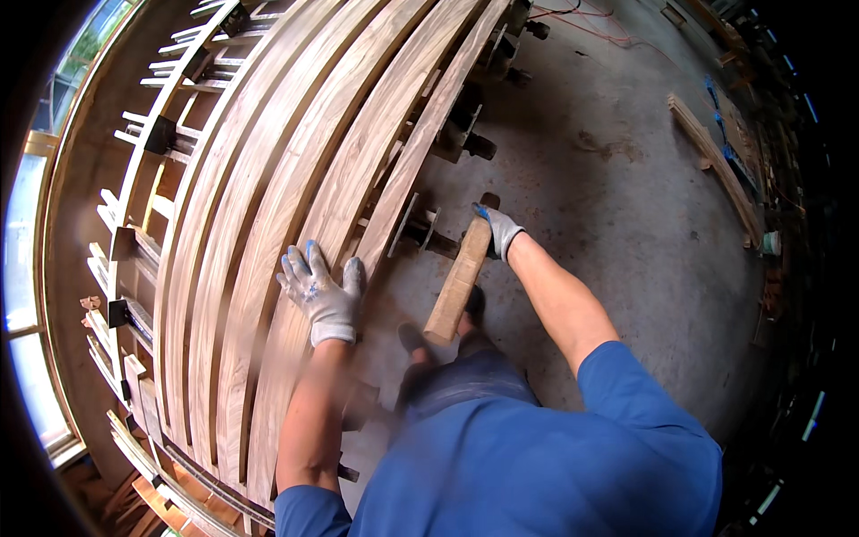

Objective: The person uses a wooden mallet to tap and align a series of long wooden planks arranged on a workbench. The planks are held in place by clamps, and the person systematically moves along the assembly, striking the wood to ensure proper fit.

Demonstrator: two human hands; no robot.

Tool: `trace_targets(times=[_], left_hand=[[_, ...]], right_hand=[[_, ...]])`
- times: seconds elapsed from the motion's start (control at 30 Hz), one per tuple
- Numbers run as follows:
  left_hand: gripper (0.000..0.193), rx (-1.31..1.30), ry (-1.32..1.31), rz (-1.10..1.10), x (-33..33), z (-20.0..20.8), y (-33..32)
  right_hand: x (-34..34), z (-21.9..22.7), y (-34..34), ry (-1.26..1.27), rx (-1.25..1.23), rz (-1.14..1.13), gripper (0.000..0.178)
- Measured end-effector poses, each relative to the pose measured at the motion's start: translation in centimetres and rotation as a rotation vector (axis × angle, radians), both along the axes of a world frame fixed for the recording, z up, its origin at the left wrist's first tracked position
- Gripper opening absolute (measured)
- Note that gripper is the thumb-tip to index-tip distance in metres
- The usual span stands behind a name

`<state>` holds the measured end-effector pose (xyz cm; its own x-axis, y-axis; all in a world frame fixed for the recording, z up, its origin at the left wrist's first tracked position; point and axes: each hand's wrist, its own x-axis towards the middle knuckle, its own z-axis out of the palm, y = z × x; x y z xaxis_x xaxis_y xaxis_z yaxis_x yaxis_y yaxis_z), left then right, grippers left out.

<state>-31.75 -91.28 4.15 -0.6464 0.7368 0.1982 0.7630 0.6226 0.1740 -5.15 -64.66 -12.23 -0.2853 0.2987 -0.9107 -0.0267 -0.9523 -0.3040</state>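
Planks [295,170] of long brown wood lie side by side on a clamping rack [143,179], filling the left half of the head view; their right edge runs just beside a row of clamp screws [420,228]. Right of that edge, bare concrete floor [617,215] gives open room, with loose wood strips [716,161] well apart near the far rim. No container shows. The left hand [320,286], gloved, lies spread and flat on the nearest planks. The right hand [499,231], gloved, is wrapped around the upper end of a short wooden block [458,279], held tilted near the clamp screws.
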Motion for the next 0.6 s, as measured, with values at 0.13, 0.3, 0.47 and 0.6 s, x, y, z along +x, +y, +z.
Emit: trace_targets(times=[0.13, 0.3, 0.47, 0.6], left_hand=[[0.084, -0.016, 0.0, 0.008, 0.1, 0.2, 0.1], [0.084, -0.011, 0.001, -0.009, 0.0, 0.3, 0.4], [0.084, -0.019, -0.006, -0.008, -0.1, 0.2, 0.2], [0.084, -0.029, -0.012, -0.01, -0.2, 0.2, 0.5]], right_hand=[[-0.3, -1.5, -1.4, 0.073, -0.122, 0.064, 0.051], [-0.2, -7.2, -2.5, 0.192, -0.107, 0.097, 0.04], [-1.8, -9.2, -2.9, 0.382, -0.125, 0.159, 0.029], [-1.8, -8.7, -2.9, 0.443, -0.145, 0.191, 0.028]])
